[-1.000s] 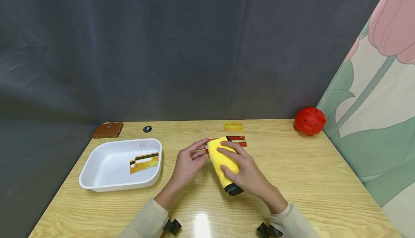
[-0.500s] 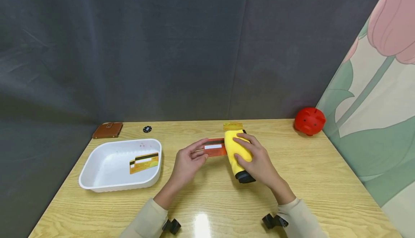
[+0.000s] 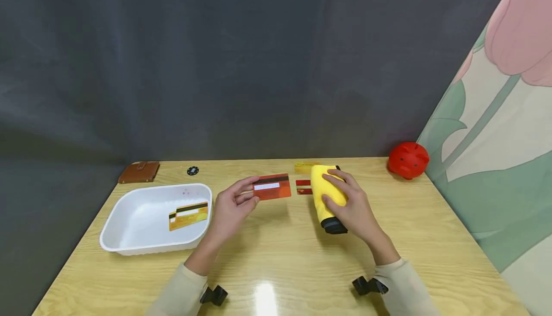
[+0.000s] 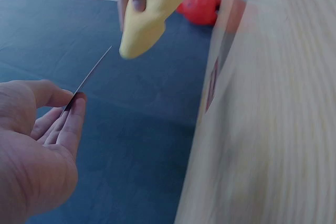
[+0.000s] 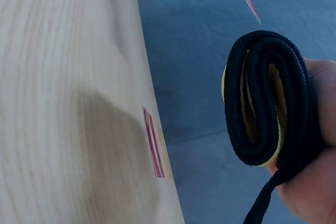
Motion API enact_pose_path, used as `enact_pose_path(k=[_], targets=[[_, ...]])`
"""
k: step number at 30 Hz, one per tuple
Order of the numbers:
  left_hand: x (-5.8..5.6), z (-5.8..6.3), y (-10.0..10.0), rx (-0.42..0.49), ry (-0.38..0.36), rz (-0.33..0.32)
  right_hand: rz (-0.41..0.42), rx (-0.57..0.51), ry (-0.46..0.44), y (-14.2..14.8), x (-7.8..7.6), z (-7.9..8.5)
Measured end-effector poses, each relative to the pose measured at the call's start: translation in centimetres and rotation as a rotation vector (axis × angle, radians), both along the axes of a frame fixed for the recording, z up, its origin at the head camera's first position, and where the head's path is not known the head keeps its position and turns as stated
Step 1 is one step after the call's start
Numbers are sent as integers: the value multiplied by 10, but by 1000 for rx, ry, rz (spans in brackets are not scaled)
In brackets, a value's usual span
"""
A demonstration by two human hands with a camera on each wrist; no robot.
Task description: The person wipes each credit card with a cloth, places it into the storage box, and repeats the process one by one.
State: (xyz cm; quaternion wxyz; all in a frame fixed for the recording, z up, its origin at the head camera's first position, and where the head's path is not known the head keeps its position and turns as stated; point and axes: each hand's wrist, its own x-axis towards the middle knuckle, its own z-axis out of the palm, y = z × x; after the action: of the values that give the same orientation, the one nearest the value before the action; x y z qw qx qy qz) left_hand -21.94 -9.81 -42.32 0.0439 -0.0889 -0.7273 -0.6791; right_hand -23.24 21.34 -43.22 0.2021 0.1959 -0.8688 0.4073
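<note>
My left hand (image 3: 228, 213) pinches a red bank card (image 3: 273, 187) by its left end, above the table. Its dark stripe and white signature strip face me; in the left wrist view the card (image 4: 93, 72) appears edge-on between thumb and fingers. To the right, my right hand (image 3: 358, 208) grips a folded yellow cloth (image 3: 323, 194) with black edging, apart from the card. The right wrist view shows the cloth's rolled black end (image 5: 268, 103) in layers. Another red card (image 3: 304, 187) lies on the table, partly hidden behind the cloth.
A white tray (image 3: 129, 215) on the left holds yellow cards (image 3: 189, 215). Along the back are a brown wallet (image 3: 139, 172), a black poker chip (image 3: 192, 170), a partly covered yellow card (image 3: 303, 167) and a red piggy bank (image 3: 408, 161). Behind hangs a dark curtain (image 3: 241, 67).
The cloth in my right hand has moved rightward off the red card, which now shows fully. My left hand has lately shifted left and slightly up with the card.
</note>
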Motion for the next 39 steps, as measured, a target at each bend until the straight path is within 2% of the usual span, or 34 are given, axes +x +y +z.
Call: enact_pose_path(k=[4, 13, 17, 24, 27, 32, 39], targets=[[3, 6, -25, -29, 18, 20, -22, -24, 11, 8, 0, 5], [11, 10, -96, -149, 45, 169, -70, -60, 17, 23, 0, 13], [15, 8, -121, -211, 23, 209, -87, -64, 11, 28, 2, 15], [22, 1, -161, -367, -38, 226, -113, -65, -6, 34, 3, 17], [23, -3, -178, -387, -68, 237, -114, -70, -8, 34, 3, 18], [25, -7, -198, -372, -96, 208, -106, -72, -5, 32, 2, 19], [20, -13, -205, -488, -139, 99, -96, -68, -10, 30, 0, 19]])
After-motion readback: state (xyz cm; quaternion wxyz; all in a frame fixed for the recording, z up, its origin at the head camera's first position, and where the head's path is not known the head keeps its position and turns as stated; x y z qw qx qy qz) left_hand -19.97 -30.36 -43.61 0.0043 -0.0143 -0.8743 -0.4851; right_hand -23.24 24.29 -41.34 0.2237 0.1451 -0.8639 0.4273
